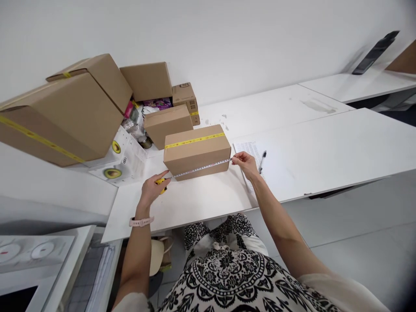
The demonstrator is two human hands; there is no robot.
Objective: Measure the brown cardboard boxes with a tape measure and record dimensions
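A brown cardboard box point(196, 151) with a yellow tape strip along its top stands on the white table point(208, 201). Across its near face runs the white blade of a tape measure point(201, 168). My left hand point(152, 188) is closed around the yellow tape measure case, just off the box's lower left corner. At the box's right edge my right hand point(246, 164) pinches the free end of the blade. Beneath and beside that hand lies a printed paper sheet point(238, 151), with a black pen point(263, 162) resting on it.
Behind the box stand smaller cartons point(169, 123). At the left, large taped cartons point(61, 117) sit on white boxes with avocado pictures point(125, 160). A dark bottle-like object point(375, 52) stands far right. A white appliance with dials point(34, 255) is at lower left.
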